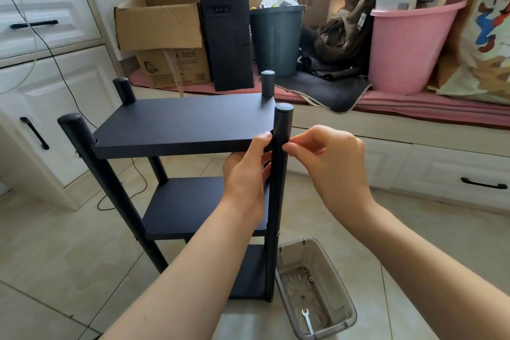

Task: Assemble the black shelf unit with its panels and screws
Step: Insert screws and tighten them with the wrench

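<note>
The black shelf unit (176,124) stands upright on the tiled floor, with three panels between round black posts. My left hand (247,174) grips the near right corner of the top panel (165,130), thumb on top and fingers under it. My right hand (328,163) pinches something small against the outer side of the near right post (280,174), level with the top panel; the pinched item is hidden by the fingertips. A screw head shows on that post at the middle panel (187,201).
A clear plastic bin (335,309) on the floor beside the post holds a small wrench (307,321) and a few screws. White cabinets stand left, a drawer bench right. Cardboard boxes, a computer tower (226,33), a grey trash can and a pink bucket (408,47) line the back.
</note>
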`<state>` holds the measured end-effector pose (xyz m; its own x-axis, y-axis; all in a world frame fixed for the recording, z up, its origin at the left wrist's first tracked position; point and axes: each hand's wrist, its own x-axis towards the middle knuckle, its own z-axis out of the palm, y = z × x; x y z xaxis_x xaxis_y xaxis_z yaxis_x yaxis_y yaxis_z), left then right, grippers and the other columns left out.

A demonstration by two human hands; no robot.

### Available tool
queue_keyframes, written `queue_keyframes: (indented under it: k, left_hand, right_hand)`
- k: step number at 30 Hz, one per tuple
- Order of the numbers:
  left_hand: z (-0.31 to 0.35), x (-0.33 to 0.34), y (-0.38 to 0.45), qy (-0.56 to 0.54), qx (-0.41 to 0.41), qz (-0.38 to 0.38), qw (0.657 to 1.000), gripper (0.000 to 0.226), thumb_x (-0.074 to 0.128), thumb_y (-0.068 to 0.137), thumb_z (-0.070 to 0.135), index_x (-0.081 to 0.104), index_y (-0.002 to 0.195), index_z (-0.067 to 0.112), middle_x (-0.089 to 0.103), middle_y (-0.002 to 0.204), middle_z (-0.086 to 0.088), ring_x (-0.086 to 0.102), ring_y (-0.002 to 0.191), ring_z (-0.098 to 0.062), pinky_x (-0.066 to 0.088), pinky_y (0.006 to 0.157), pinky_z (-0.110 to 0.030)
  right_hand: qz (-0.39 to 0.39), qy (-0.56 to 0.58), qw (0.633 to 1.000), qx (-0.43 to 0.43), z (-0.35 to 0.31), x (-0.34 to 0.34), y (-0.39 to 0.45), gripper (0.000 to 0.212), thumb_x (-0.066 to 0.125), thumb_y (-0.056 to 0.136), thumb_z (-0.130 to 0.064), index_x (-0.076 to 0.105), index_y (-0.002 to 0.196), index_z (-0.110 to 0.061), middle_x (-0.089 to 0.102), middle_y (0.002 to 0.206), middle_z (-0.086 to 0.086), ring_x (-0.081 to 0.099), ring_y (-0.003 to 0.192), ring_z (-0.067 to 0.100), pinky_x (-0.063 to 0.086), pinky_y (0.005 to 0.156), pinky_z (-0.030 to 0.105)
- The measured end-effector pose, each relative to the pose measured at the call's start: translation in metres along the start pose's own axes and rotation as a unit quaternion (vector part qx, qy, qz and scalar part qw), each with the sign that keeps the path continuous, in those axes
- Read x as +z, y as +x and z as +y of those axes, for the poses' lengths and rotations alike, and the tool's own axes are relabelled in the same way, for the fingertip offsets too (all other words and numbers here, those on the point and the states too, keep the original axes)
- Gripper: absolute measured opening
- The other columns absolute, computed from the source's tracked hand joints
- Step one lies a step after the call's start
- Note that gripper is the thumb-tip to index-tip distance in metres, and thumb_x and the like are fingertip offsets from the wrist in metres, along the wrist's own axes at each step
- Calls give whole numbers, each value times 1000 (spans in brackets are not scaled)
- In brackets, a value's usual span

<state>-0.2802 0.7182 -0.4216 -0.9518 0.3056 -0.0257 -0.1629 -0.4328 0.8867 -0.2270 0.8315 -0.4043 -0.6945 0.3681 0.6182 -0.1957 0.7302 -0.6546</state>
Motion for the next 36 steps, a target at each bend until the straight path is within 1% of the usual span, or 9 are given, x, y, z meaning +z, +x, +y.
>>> queue_keyframes:
  k: [5, 11, 15, 19, 22, 27, 32, 34, 36]
  left_hand:
    - [0, -1, 0, -3, 4, -3, 1000, 20, 61, 97, 32, 70, 102, 15, 77, 95, 0, 74, 90, -10, 55, 61, -15]
    - [-1, -1, 1, -3, 0, -3, 1000, 23, 61, 97, 33, 71, 105, 14, 76, 101, -3, 73, 97, -14, 56, 67, -17]
    - [-1, -1, 1, -1, -1, -6, 1000, 27, 61, 97, 35, 71, 110, 13, 76, 103, -2, 73, 99, -14, 55, 70, -18]
    - [-1, -1, 2, -6, -1, -10, 1000, 29, 60, 97, 33, 71, 113, 10, 76, 104, -5, 72, 101, -17, 56, 69, -18]
    - [-1, -1, 2, -4, 0, -9, 1000, 28, 60, 97, 32, 70, 111, 10, 76, 102, -5, 73, 98, -17, 56, 68, -17]
    - [-2, -1, 2, 0, 1, -4, 1000, 25, 61, 97, 33, 70, 107, 13, 76, 103, -6, 73, 95, -15, 56, 64, -16]
    - [0, -1, 2, 0, 2, -3, 1000, 24, 61, 97, 33, 71, 107, 13, 76, 103, -4, 73, 96, -15, 56, 64, -16]
    - [1, -1, 2, -1, 4, -1, 1000, 21, 61, 97, 31, 72, 104, 14, 76, 100, -4, 74, 95, -16, 57, 66, -18]
    - [2, -1, 1, 5, 6, 7, 1000, 24, 62, 97, 31, 72, 106, 12, 76, 100, -5, 73, 95, -17, 57, 67, -18]
  right_hand:
    - [-9, 39, 998, 38, -1, 1, 1, 10, 76, 86, -24, 76, 81, -15, 70, 70, -10, 67, 67, 5, 56, 71, 27]
    - [-4, -7, 1000, 16, 0, 3, 1, 12, 77, 86, -23, 74, 82, -12, 69, 72, -6, 65, 67, 8, 50, 67, 21]
    - [4, -86, 995, -53, 0, 3, 0, 14, 76, 86, -21, 73, 85, -7, 70, 75, 2, 63, 67, 16, 50, 66, 27]
    - [-4, -72, 997, -41, 2, 0, 2, 8, 78, 85, -19, 76, 87, -12, 72, 77, -3, 64, 68, 10, 51, 67, 17]
    - [-20, -81, 996, -38, 3, -2, 2, 6, 75, 88, -18, 77, 89, -13, 73, 78, -4, 65, 70, 8, 53, 70, 19]
    - [-40, 1, 999, 32, 3, -1, 3, 12, 71, 90, -23, 75, 79, -20, 69, 68, -13, 65, 66, 1, 53, 66, 18]
    - [-51, -10, 998, 43, 6, -2, 7, 13, 76, 86, -30, 73, 88, -17, 70, 78, -9, 65, 71, 3, 51, 66, 16]
    - [-65, 48, 991, 107, 11, -6, 14, 23, 82, 78, -34, 71, 93, -22, 71, 81, -10, 66, 74, 3, 51, 65, 14]
    - [-135, 148, 959, 201, 18, -9, 23, 36, 84, 74, -37, 69, 105, -27, 74, 89, -7, 69, 84, 7, 55, 72, 20]
